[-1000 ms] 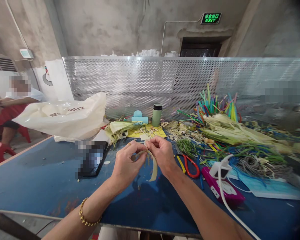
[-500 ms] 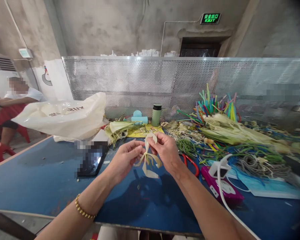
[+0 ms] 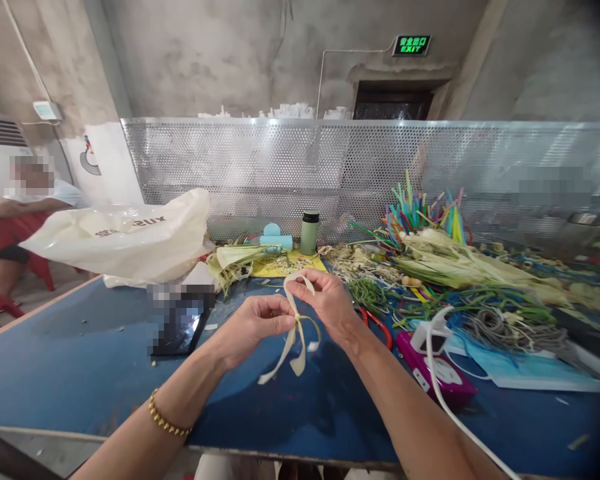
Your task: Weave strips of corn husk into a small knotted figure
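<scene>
Over the front middle of the table, I hold a small bundle of pale corn husk strips (image 3: 299, 364), bound together near its middle. My left hand (image 3: 250, 328) pinches it at the binding between thumb and fingers. Higher up, my right hand (image 3: 327, 303) grips the upper strip, which bends over in a loop at the fingertips. Several loose strip ends dangle below the binding, spread apart above the blue tabletop (image 3: 260, 420). The fingers partly hide the binding and the upper end.
Red-handled scissors (image 3: 380, 327) lie right of my right hand. Beyond are green cord (image 3: 367, 293), corn husks (image 3: 445, 257) and a green bottle (image 3: 309, 233). A magenta box (image 3: 443, 373) with a white cable sits at right. A dark tablet (image 3: 180, 327) and plastic bag (image 3: 125, 240) are left; a person sits farther back.
My left hand has shifted slightly right and down, onto the bundle's binding. The dangling strips have swung and hang longer and lower. The upper strip now bends in a wider loop.
</scene>
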`<state>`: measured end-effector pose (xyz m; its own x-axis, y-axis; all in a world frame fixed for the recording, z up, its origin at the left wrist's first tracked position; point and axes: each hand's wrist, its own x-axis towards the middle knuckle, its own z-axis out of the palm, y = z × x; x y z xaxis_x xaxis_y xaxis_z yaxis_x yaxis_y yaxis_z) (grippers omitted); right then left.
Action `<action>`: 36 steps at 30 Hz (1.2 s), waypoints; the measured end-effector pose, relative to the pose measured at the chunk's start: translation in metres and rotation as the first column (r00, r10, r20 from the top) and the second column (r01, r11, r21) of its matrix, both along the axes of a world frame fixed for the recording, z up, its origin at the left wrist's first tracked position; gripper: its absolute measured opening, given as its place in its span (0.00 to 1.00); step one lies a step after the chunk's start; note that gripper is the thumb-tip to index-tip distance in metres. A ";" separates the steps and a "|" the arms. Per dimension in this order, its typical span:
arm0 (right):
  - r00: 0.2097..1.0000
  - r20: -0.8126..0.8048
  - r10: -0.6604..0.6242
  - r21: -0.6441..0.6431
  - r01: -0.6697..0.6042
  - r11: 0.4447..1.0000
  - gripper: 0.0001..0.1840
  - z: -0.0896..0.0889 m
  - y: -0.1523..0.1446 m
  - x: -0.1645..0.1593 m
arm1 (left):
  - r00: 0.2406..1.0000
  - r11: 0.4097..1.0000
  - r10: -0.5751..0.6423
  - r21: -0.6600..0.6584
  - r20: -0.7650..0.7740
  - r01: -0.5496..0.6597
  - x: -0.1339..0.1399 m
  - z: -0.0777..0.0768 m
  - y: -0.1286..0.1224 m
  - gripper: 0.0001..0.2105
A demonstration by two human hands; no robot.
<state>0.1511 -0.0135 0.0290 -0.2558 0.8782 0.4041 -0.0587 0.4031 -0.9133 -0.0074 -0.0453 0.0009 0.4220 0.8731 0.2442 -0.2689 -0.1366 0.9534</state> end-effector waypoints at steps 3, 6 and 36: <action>0.999 0.047 0.026 0.012 -0.027 1.000 0.11 0.000 -0.002 -0.001 | 0.997 0.997 -0.071 -0.016 -0.035 0.070 -0.003 -0.001 0.001 0.10; 0.985 0.151 0.081 0.025 -0.086 0.996 0.14 -0.002 0.000 -0.001 | 0.983 0.981 -0.178 -0.090 -0.051 0.173 -0.004 -0.003 0.002 0.12; 0.890 0.445 0.095 0.030 -0.121 0.992 0.10 -0.002 0.005 0.014 | 0.978 0.983 0.121 -0.160 0.169 -0.094 -0.001 -0.002 0.014 0.10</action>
